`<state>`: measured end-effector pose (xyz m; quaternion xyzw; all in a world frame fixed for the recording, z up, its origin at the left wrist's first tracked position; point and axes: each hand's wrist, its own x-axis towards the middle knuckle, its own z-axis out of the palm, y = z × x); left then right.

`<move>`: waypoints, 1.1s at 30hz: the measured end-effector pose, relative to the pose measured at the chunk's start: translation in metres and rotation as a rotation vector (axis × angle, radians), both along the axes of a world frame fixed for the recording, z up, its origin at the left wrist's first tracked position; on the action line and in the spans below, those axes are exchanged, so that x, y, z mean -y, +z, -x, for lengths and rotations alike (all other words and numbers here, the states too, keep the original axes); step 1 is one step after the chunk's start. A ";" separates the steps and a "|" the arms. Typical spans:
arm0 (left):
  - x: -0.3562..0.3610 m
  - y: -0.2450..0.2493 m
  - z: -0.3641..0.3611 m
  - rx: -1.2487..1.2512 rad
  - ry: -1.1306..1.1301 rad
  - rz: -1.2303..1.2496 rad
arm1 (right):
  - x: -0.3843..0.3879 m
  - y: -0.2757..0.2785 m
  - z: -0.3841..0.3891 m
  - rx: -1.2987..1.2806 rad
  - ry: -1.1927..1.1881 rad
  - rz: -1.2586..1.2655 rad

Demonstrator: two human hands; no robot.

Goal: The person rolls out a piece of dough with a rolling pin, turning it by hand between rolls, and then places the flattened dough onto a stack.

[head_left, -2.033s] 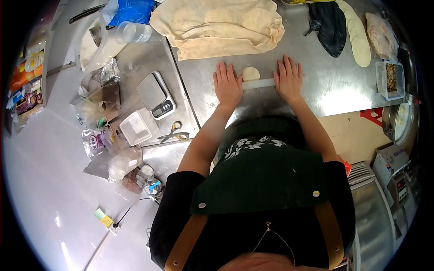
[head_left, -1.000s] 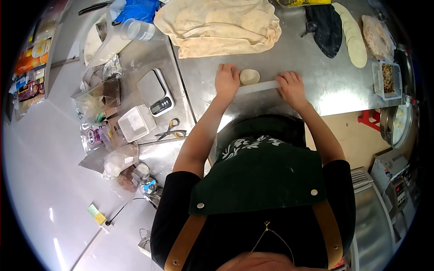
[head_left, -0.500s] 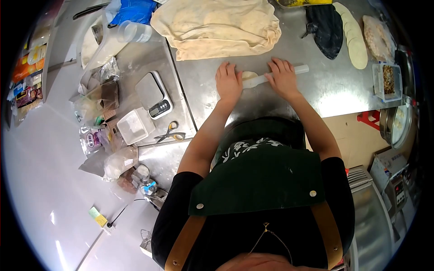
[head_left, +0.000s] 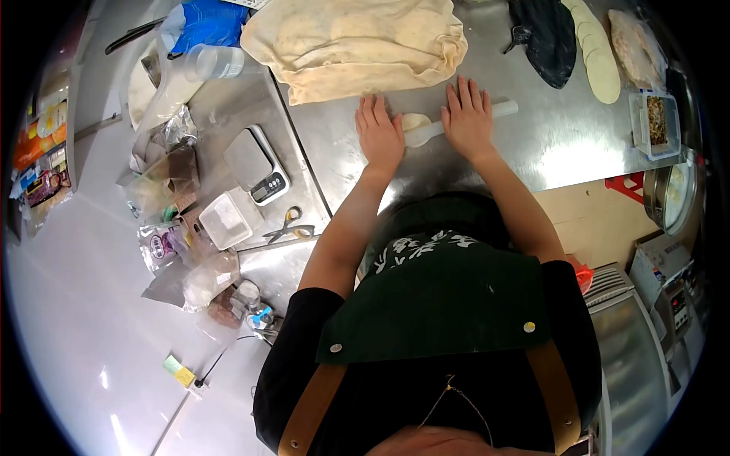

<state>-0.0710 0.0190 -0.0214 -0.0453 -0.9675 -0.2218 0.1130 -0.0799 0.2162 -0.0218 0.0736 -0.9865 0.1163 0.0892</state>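
Observation:
A white rolling pin (head_left: 504, 109) lies slantwise on the steel table, across a small round piece of dough (head_left: 414, 121). My left hand (head_left: 380, 138) rests flat over the pin's left end, its fingers stretched forward and the end hidden beneath it. Over the pin to the right of the dough lies my right hand (head_left: 469, 125), also with straight fingers and an open palm. Just beyond my fingertips is a cream cloth (head_left: 357, 53) spread over something lumpy.
To the left are a kitchen scale (head_left: 258, 163), a white plastic tub (head_left: 230, 220) and scissors (head_left: 289, 226). A black cloth-like bag (head_left: 546, 45), overlapping pale dough rounds (head_left: 601, 72) and a tub of brown crumbly filling (head_left: 655, 129) stand at the right.
Both hands have moved slightly forward and the fingers have straightened over the rolling pin. More of the dough piece shows. The whole view has shifted a little.

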 end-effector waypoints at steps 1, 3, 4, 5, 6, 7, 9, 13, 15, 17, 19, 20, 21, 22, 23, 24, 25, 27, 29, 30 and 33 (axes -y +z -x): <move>0.001 -0.001 0.000 0.004 -0.015 0.008 | 0.000 -0.001 -0.002 -0.001 -0.002 0.002; 0.002 -0.006 -0.005 0.010 -0.040 0.017 | -0.003 -0.007 -0.014 -0.003 0.001 -0.002; 0.001 -0.009 -0.013 0.010 -0.059 0.027 | -0.005 -0.005 -0.020 0.010 0.008 0.000; 0.001 -0.011 -0.024 0.013 -0.079 0.039 | -0.007 -0.002 -0.028 0.024 0.015 0.003; 0.000 -0.009 -0.029 0.017 -0.100 0.052 | -0.007 0.000 -0.032 0.041 0.020 0.009; 0.001 -0.009 -0.027 0.010 -0.096 0.047 | -0.006 -0.001 -0.030 0.039 0.018 0.005; 0.000 -0.009 -0.021 -0.001 -0.091 0.033 | -0.003 -0.005 -0.022 0.039 0.012 -0.005; 0.004 0.001 0.012 -0.049 -0.079 0.019 | 0.005 0.000 0.009 0.004 -0.011 -0.019; 0.006 0.000 0.020 0.001 -0.128 -0.064 | 0.004 -0.003 0.011 -0.025 -0.007 -0.030; 0.010 0.000 0.023 0.195 -0.232 -0.218 | -0.003 -0.011 -0.001 -0.019 0.064 0.007; 0.009 0.004 0.024 0.282 -0.322 -0.280 | -0.014 -0.011 -0.017 -0.016 0.149 0.070; 0.008 0.008 0.025 0.271 -0.360 -0.264 | -0.019 -0.009 -0.029 -0.017 0.198 0.115; 0.008 0.012 0.024 0.261 -0.397 -0.248 | -0.024 -0.007 -0.038 -0.017 0.248 0.161; 0.009 0.013 0.025 0.334 -0.393 -0.227 | -0.029 -0.006 -0.043 0.016 0.284 0.159; 0.010 0.014 0.027 0.406 -0.389 -0.206 | -0.035 -0.006 -0.047 0.048 0.320 0.157; 0.009 0.021 0.031 0.475 -0.387 -0.185 | -0.040 -0.004 -0.050 0.078 0.354 0.153; 0.007 0.028 0.033 0.573 -0.352 -0.181 | -0.043 -0.002 -0.052 0.097 0.371 0.172; 0.006 0.043 0.035 0.766 -0.277 -0.169 | -0.046 0.003 -0.054 0.133 0.407 0.211; 0.008 0.044 0.026 0.912 -0.101 -0.414 | -0.049 0.013 -0.060 0.109 0.388 0.231; 0.009 0.041 0.020 0.983 -0.009 -0.539 | -0.050 0.017 -0.062 0.100 0.379 0.243; 0.017 0.023 -0.005 0.903 0.143 -0.714 | -0.053 0.021 -0.065 0.126 0.341 0.241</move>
